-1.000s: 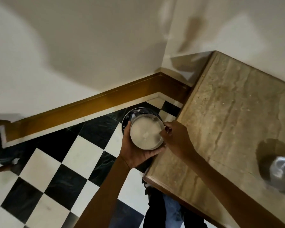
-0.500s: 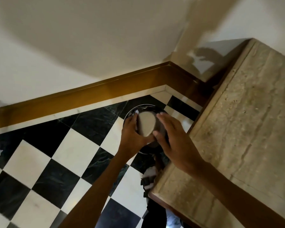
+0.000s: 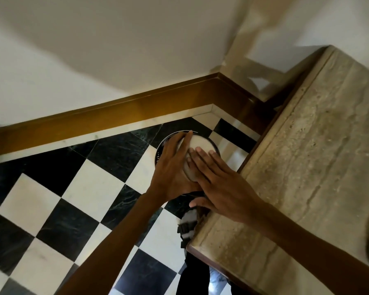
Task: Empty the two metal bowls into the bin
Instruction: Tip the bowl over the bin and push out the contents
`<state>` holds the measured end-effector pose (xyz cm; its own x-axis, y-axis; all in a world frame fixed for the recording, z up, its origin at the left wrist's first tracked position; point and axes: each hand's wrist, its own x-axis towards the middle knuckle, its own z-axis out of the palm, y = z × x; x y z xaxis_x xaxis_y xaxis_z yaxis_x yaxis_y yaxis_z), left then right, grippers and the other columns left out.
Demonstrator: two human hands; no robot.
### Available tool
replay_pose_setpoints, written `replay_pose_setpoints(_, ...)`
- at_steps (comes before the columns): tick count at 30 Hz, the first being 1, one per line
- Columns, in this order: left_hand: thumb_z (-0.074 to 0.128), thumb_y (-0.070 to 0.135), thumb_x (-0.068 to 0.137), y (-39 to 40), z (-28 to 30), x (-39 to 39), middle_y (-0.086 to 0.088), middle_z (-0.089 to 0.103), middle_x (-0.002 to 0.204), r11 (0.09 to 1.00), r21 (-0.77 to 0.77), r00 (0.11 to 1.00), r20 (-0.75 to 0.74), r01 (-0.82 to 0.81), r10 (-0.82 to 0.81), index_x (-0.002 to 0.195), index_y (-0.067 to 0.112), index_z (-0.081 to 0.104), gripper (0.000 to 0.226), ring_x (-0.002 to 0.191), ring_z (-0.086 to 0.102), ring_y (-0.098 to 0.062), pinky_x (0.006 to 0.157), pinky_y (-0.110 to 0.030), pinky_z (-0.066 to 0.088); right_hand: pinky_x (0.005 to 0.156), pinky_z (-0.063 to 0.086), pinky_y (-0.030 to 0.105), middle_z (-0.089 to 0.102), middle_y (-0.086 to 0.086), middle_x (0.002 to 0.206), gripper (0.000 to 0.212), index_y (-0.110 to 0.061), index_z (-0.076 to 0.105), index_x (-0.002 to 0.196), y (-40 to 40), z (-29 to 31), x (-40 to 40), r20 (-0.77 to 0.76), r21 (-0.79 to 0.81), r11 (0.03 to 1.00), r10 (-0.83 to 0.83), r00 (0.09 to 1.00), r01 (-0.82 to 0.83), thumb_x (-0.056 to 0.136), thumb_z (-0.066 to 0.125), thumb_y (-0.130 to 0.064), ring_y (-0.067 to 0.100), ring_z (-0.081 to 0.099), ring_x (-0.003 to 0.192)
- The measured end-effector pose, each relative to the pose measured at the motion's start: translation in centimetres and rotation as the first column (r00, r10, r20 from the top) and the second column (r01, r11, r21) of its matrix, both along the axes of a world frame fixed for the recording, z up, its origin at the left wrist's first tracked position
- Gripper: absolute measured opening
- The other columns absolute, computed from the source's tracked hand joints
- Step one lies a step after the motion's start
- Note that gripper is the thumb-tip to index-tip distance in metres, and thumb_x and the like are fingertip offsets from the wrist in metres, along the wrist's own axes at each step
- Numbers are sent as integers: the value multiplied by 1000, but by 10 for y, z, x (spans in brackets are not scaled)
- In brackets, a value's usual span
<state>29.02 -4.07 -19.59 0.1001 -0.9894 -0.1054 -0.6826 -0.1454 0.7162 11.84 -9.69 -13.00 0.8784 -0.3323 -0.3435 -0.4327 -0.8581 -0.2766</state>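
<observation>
Your left hand (image 3: 172, 167) grips the upturned metal bowl (image 3: 197, 153) over the bin (image 3: 160, 151); your right hand (image 3: 219, 184), fingers flat together, now presses its pale base, which earlier was barely touched.

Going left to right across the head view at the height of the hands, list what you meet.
Checkered floor → left hand → metal bowl, tipped over the bin → right hand resting flat on the bowl → stone counter.
</observation>
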Motion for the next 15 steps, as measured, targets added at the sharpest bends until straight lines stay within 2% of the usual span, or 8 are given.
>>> replay_pose_setpoints(4,50,91,71,2,4,-6,-18,36,158,997,50,995,-85,-56,60,154,22,24,111,145,35,-35,116,-56,38,125,19,49,16,17,165,93,-6,14,156,-1,4,0,54,9,995,-100,994,100,92,29,-72,33,13,154)
replay_pose_setpoints(6,58,88,67,2,4,-6,-19,37,157,996,64,996,-61,-56,60,153,24,20,113,144,36,-37,114,-58,40,124,21,51,16,17,165,95,-7,12,157,1,0,-2,28,10,1000,-25,999,24,91,27,-74,33,12,154)
replay_pose_setpoints(8,66,84,62,7,3,-7,-15,35,158,994,98,999,-20,-40,43,155,16,25,123,146,32,-31,113,-58,41,124,21,49,20,17,165,96,-7,12,156,1,-1,0,32,39,999,-33,999,32,91,29,-74,31,13,154)
replay_pose_setpoints(11,52,89,71,12,1,-9,-16,38,158,989,84,992,-39,-119,123,153,12,33,115,147,30,-24,117,-48,37,124,22,48,20,17,164,95,-6,15,156,0,-1,6,88,27,996,-91,992,89,91,34,-72,32,17,153)
replay_pose_setpoints(13,44,93,72,13,0,-12,-20,39,156,989,88,991,-51,-120,125,153,20,24,111,145,34,-32,117,-48,35,122,25,51,18,18,165,96,-6,12,156,3,-6,5,54,24,1000,-18,998,17,91,33,-74,33,14,154)
replay_pose_setpoints(15,46,93,70,14,0,-14,-20,38,157,991,93,994,-41,-101,105,152,22,22,112,146,33,-33,117,-47,34,122,25,52,19,18,164,96,-6,13,156,6,-8,2,42,35,999,-38,998,36,91,33,-73,34,14,154)
